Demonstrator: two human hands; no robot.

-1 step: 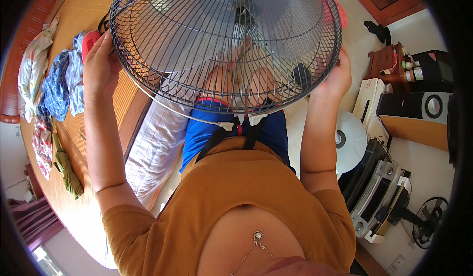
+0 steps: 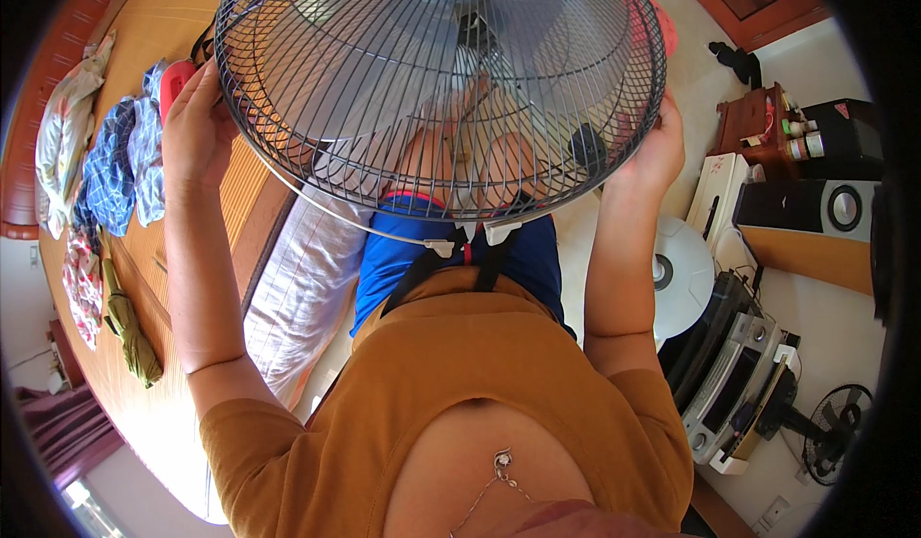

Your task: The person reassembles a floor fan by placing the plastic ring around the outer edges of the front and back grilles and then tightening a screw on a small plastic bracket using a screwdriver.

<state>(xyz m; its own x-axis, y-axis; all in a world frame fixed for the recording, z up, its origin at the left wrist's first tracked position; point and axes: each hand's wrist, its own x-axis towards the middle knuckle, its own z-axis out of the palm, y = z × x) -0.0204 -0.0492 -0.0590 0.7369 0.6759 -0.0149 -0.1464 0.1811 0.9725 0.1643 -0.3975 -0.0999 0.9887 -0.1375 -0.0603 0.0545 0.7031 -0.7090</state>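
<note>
Both hands (image 2: 197, 130) grip fan grille (image 2: 441, 87) rim | clothes (image 2: 106, 168) left | stereo (image 2: 739, 384) right

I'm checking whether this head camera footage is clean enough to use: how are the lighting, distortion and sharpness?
Head view: bright, even daylight, no harsh glare; strong fisheye bending with a black rim at the corners. The wire fan guard, held by the left hand and right hand, is sharp, though it fills the upper frame and veils what lies behind. The small standing fan near the rim looks squeezed.
</note>
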